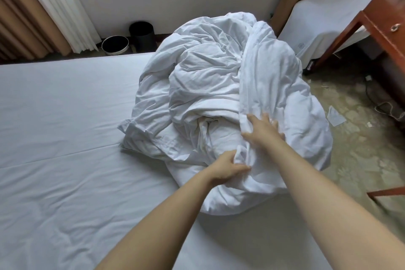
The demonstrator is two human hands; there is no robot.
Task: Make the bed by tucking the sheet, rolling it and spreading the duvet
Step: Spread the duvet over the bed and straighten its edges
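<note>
The duvet (219, 85) lies in a crumpled white heap on the far right corner of the bed, and its right side bulges over the bed's right edge above the floor (361, 149). The rest of the bed is covered by a flat white sheet (65, 138) with a few shallow creases, reaching to the left edge and the near edge.

Both hands are at the near side of the heap, close together but not touching each other. The left hand (228, 166) is closed round a small bunched fold of the duvet, thumb and fingers pinching the cloth. The right hand (263, 129) sits just beyond it, laid on a long fold that runs up the right side of the heap, with its fingers spread into the fabric. It is blurred, so whether it grips the fold or only presses on it cannot be told.

Past the far edge of the bed, two dark round bins (115, 45) stand on the floor against the wall, beside tan and white curtains (32, 6). A wooden table (385, 19) stands off the right edge, with a scrap of paper (335, 116) and a cable (385, 107) on the floor near it.
</note>
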